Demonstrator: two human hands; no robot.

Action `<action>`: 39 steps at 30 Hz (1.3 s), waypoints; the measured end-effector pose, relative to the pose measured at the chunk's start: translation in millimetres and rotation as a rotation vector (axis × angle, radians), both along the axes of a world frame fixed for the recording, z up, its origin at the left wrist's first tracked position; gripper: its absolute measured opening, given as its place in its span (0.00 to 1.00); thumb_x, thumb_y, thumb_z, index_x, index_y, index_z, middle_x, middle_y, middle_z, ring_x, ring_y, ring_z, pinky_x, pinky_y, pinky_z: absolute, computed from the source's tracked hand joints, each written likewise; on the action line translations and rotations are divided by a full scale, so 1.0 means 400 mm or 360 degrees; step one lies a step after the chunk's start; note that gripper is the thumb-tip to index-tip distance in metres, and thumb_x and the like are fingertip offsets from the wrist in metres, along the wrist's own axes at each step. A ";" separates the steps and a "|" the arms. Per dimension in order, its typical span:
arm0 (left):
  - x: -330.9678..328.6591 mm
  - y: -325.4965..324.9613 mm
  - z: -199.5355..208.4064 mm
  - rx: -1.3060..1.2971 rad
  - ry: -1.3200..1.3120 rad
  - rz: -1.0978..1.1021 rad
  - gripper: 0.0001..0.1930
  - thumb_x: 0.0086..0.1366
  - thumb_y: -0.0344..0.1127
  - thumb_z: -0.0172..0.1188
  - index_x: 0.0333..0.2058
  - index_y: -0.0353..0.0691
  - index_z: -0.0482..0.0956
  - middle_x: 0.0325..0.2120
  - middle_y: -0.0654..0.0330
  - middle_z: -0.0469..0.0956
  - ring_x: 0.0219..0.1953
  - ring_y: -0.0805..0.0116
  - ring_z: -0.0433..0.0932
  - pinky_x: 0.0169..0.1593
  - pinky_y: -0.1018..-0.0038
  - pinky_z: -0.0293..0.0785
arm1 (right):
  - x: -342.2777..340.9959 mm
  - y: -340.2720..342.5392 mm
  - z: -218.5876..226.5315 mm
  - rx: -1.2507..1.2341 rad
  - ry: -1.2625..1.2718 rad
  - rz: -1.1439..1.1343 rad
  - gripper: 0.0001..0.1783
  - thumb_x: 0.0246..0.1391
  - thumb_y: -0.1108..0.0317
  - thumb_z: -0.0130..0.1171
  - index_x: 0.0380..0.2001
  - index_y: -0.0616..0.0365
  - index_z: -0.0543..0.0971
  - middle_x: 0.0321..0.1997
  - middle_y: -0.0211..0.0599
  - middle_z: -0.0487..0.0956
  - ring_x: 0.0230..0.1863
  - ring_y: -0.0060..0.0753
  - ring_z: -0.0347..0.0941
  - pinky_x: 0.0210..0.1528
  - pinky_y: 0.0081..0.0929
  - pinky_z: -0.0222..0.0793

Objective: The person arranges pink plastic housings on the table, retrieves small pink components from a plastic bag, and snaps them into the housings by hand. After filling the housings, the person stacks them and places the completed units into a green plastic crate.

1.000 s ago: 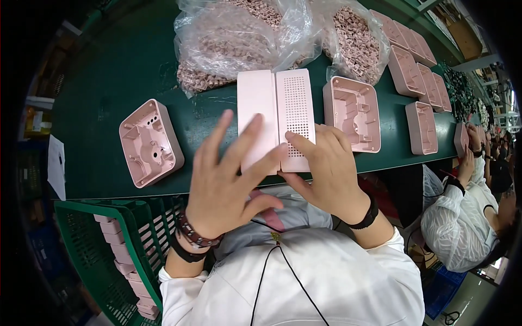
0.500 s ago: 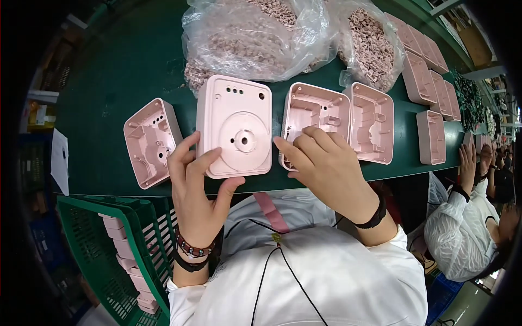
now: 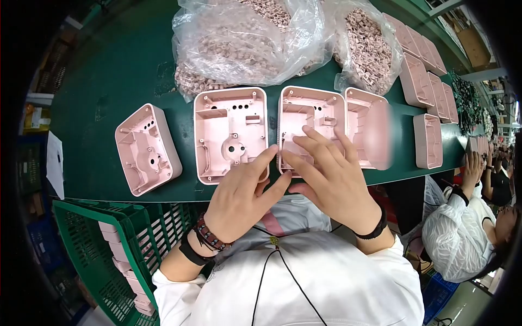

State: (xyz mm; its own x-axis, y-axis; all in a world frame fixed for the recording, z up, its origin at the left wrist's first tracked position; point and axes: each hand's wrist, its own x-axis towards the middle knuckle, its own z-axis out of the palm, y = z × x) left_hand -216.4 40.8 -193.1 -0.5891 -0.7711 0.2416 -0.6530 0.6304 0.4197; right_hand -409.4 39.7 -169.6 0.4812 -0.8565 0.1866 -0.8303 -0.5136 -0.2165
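Note:
Four pink plastic housings lie hollow side up in a row along the near edge of the green table. My left hand (image 3: 242,187) is at the near right corner of the second housing (image 3: 212,130), its index finger and thumb apart and pointing at the third housing (image 3: 296,114). My right hand (image 3: 340,185) reaches over the near part of that third housing, fingers spread, with the thumb by its near edge. At far left sits a housing (image 3: 144,157) set at a slant. Beside the third, the fourth housing (image 3: 357,136) is smeared on its right side.
Clear plastic bags (image 3: 244,46) of small pink parts stand behind the row, with another bag (image 3: 367,51) to their right. More pink housings (image 3: 428,141) stand at the right. A green crate (image 3: 128,228) with pink parts is at lower left. A co-worker (image 3: 459,233) sits at right.
The second housing has turned over from outer face up to hollow side up. My left hand has left its side and moved right, toward the third housing. My right hand stays over the third.

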 end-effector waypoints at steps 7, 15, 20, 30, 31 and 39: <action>0.165 -0.057 0.047 -0.0472 0.0492 0.1345 0.18 0.58 0.34 0.54 0.48 0.39 0.69 0.47 0.47 0.65 0.46 0.54 0.67 0.50 0.64 0.61 | -0.184 0.015 -0.022 -0.0366 -0.0300 -0.0958 0.20 0.53 0.64 0.50 0.49 0.57 0.67 0.51 0.45 0.65 0.53 0.46 0.61 0.56 0.34 0.53; 0.211 -0.093 -0.004 0.0281 0.0361 0.1315 0.18 0.60 0.37 0.52 0.47 0.36 0.67 0.45 0.48 0.69 0.47 0.52 0.67 0.49 0.66 0.62 | -0.163 0.004 -0.059 0.0053 -0.0454 -0.0995 0.20 0.58 0.62 0.46 0.51 0.58 0.65 0.49 0.46 0.63 0.52 0.47 0.61 0.55 0.31 0.55; 0.206 -0.101 -0.012 0.0005 0.0015 0.1170 0.20 0.58 0.38 0.54 0.47 0.35 0.67 0.46 0.47 0.69 0.46 0.47 0.67 0.49 0.63 0.63 | -0.185 -0.003 -0.082 -0.0054 -0.0335 -0.0967 0.21 0.56 0.64 0.47 0.52 0.59 0.64 0.51 0.47 0.63 0.53 0.47 0.60 0.55 0.32 0.55; 0.263 0.102 0.070 -0.0647 0.0667 0.1288 0.18 0.49 0.32 0.62 0.40 0.38 0.71 0.44 0.48 0.69 0.37 0.55 0.73 0.40 0.68 0.70 | 0.086 0.045 0.025 -0.0355 -0.0407 0.0410 0.12 0.52 0.71 0.50 0.39 0.65 0.72 0.44 0.47 0.69 0.47 0.43 0.65 0.48 0.36 0.59; 0.298 0.168 0.098 -0.0699 0.0724 0.1308 0.18 0.46 0.30 0.63 0.38 0.39 0.72 0.42 0.49 0.70 0.33 0.58 0.73 0.38 0.68 0.70 | 0.119 0.041 0.018 -0.0163 -0.0352 0.0742 0.11 0.52 0.73 0.50 0.38 0.65 0.73 0.43 0.47 0.69 0.46 0.42 0.65 0.47 0.35 0.60; 0.580 0.667 0.386 -0.0977 -0.0034 0.2317 0.10 0.64 0.31 0.46 0.39 0.32 0.72 0.27 0.58 0.75 0.30 0.74 0.71 0.34 0.81 0.67 | 0.326 0.008 -0.003 0.0202 -0.0175 0.1304 0.11 0.45 0.75 0.52 0.35 0.62 0.74 0.35 0.43 0.71 0.36 0.43 0.66 0.38 0.35 0.61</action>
